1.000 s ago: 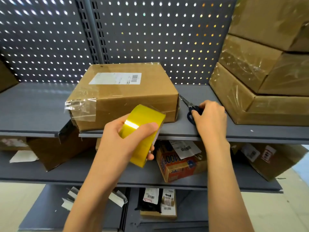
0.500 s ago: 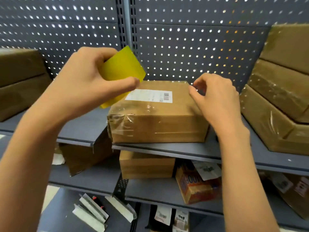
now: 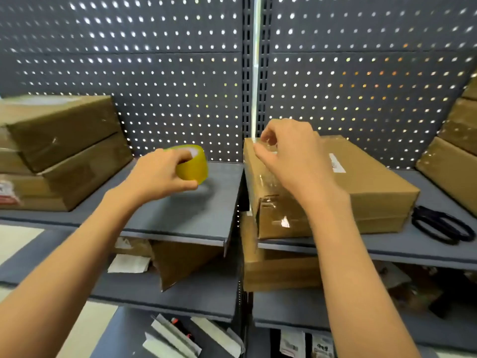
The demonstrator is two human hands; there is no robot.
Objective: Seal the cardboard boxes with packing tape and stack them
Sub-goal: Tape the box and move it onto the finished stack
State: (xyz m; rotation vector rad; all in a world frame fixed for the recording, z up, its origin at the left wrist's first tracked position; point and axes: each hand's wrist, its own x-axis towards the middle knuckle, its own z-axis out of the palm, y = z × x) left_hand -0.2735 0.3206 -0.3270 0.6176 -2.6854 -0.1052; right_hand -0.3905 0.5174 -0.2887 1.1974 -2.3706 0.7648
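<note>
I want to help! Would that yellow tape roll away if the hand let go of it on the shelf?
Probably not: the tape roll looks to be lying on its flat side where the left hand grips it. Stood on its round edge it would likely roll along the smooth shelf.

1. The left hand [image 3: 160,174] grips a yellow roll of packing tape [image 3: 193,164] just above the grey shelf [image 3: 180,215], at about 9 o'clock from the cardboard box [image 3: 361,187].
2. The right hand [image 3: 291,156] has its fingers curled at the box's far left top corner, over clear tape; what they pinch is unclear.
3. Black scissors [image 3: 438,226] lie on the shelf at 3 o'clock from the box.
4. Stacked boxes [image 3: 59,151] sit at far 9 o'clock; more boxes [image 3: 454,156] at 3 o'clock.
5. A perforated panel [image 3: 154,73] stands behind, at 12 o'clock.
</note>
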